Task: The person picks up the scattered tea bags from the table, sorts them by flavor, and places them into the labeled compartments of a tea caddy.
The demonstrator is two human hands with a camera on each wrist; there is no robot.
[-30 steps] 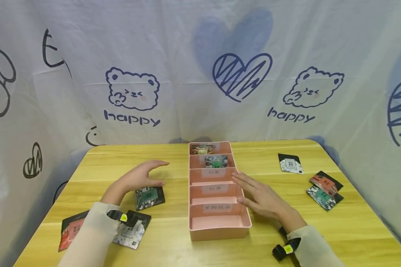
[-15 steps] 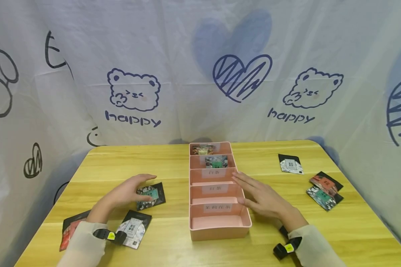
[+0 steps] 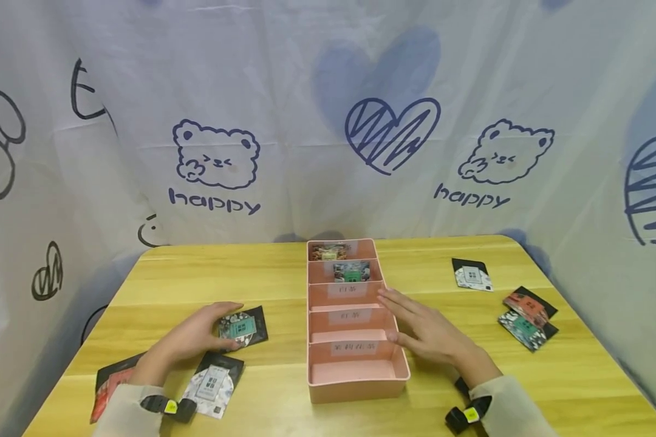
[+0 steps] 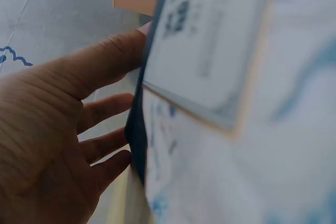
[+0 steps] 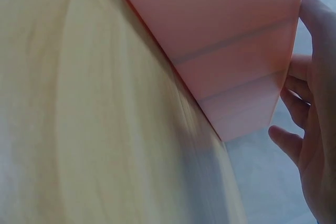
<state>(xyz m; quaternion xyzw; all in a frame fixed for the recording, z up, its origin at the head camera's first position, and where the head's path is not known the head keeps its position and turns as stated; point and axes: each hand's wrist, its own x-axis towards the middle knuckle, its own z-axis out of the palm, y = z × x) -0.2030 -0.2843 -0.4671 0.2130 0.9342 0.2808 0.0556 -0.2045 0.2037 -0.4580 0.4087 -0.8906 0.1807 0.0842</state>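
Note:
My left hand [image 3: 197, 331] is at the left side of a black packet with a green label [image 3: 243, 328], index finger along its far edge and thumb near its close edge. The packet lies flat on the table. A white-labelled packet [image 3: 214, 385] lies just below this hand and fills much of the left wrist view, hiding part of the fingers. My right hand [image 3: 427, 331] rests with extended fingers against the right rim of a pink divided box [image 3: 359, 390]. Packets sit in the box's two far compartments, one with a green label [image 3: 352, 272].
A red packet [image 3: 112, 383] is partly covered by the left sleeve. On the right side of the yellow wooden table [image 3: 284, 413] lie a white packet [image 3: 472, 275] and a red packet [image 3: 529, 306] overlapping a green one [image 3: 526, 331]. A printed curtain [image 3: 300, 121] surrounds the table.
My left hand has come down and back to the left side of the green-labelled packet. The right hand stays at the box rim. The head view has tilted slightly upward.

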